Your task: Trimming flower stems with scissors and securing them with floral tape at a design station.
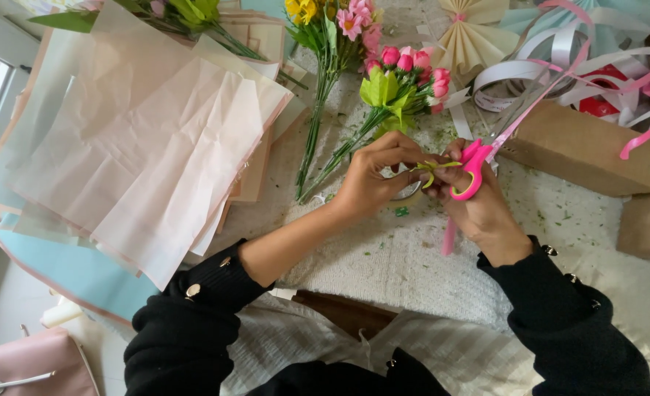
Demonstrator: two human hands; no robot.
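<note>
We see bench (413, 271) under pale cloth, strewn with green clippings. Stack of tissue sheets (141, 147) at left, cardboard box (585, 150) at right. Pink bud bunch (406, 77) lies just beyond hands. Right hand (479, 209) grasps pink scissors (472, 172). Left hand (373, 176) pinches thin yellow-green ribbon strip (431, 167), touching tape roll (406, 192) beneath.

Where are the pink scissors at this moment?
In the head view, the pink scissors are right of centre, held in the right hand, with the left hand beside them and a brown box to the right.
</note>
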